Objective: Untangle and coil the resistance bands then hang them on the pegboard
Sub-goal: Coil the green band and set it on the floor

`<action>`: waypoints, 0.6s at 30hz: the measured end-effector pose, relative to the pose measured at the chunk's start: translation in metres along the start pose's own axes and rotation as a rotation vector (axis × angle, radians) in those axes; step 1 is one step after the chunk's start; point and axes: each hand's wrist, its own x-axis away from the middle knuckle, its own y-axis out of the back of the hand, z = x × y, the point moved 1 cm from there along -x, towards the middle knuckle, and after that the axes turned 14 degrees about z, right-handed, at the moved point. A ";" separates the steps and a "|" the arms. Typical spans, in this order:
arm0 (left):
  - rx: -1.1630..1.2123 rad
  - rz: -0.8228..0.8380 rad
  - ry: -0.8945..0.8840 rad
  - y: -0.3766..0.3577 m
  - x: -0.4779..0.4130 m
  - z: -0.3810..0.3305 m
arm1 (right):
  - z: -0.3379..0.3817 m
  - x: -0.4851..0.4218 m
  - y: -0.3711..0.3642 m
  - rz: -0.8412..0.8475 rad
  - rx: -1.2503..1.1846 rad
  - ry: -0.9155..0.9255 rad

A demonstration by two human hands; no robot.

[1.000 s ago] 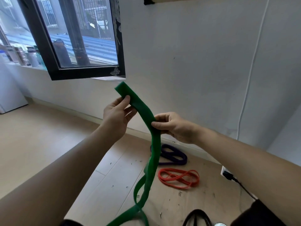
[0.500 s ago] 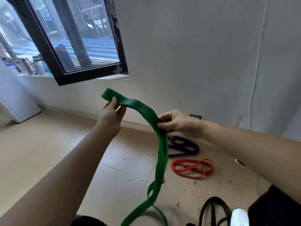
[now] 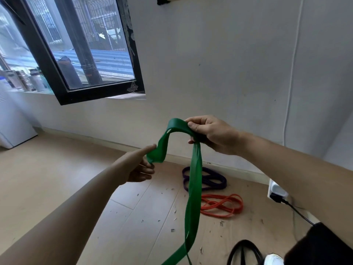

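A wide green resistance band [image 3: 193, 188] hangs in front of me, doubled, its long part trailing down to the floor at the bottom of the view. My right hand [image 3: 212, 135] is raised and pinches the band near the top of an arch. My left hand [image 3: 140, 165] sits lower and to the left, gripping the folded end of the band, index finger extended. On the floor by the wall lie a purple band [image 3: 214, 179] and, nearer me, an orange band [image 3: 223, 205]. A black band [image 3: 246, 249] loops at the bottom edge. No pegboard is in view.
A white wall [image 3: 229, 73] faces me, with a black-framed window [image 3: 86, 54] at upper left. A white power strip [image 3: 277, 192] with a black plug lies at the right on the wooden floor [image 3: 57, 178]. A white appliance [image 3: 13, 127] stands at far left.
My right hand has risen and now holds the top of the band's arch. My left hand has dropped lower with the folded end. The camera has tilted.
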 end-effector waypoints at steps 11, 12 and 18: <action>-0.078 0.067 -0.757 -0.023 0.013 -0.032 | 0.004 0.001 -0.007 0.027 0.081 0.001; -0.125 0.144 -0.780 -0.030 0.016 -0.035 | 0.003 0.001 -0.008 0.039 0.118 -0.008; -0.157 0.134 -0.762 -0.050 0.022 -0.039 | 0.003 0.003 -0.008 0.010 0.174 -0.007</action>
